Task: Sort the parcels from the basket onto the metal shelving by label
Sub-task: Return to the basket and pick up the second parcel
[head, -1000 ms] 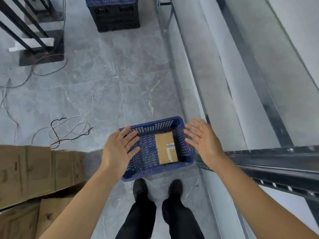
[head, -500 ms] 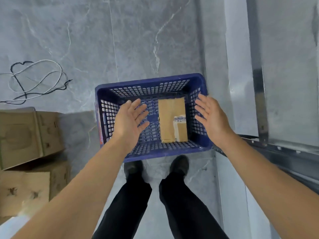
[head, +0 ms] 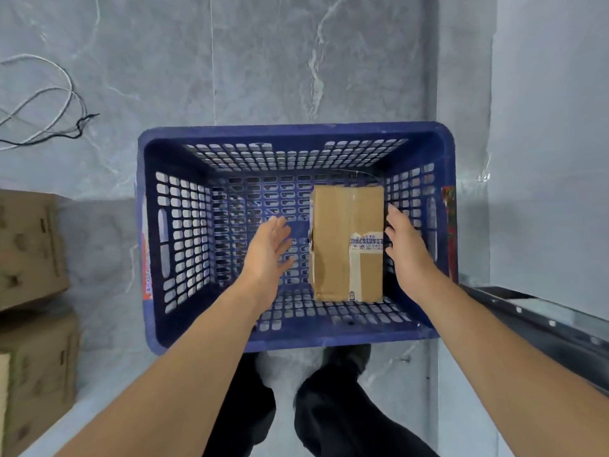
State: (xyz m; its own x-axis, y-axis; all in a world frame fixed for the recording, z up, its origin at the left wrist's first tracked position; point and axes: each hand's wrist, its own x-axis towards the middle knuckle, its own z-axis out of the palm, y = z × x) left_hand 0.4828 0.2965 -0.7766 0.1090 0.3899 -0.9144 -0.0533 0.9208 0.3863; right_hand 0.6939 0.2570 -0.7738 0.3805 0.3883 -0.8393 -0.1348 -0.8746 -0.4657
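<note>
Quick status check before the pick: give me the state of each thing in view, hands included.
Blue basket: on the floor, holding a single parcel.
Parcel: flat on the basket bottom, right of centre, taped shut, label facing up.
Left hand: open, inside the basket, left of the parcel, not touching.
Right hand: open, at the parcel's right edge; contact unclear.
Cardboard boxes: stacked at left, closed.

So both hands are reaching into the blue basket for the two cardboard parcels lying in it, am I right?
Not quite: the head view shows only one parcel in the blue basket. The rest holds: the left hand and right hand are both reaching in, open, one on each side of it.
</note>
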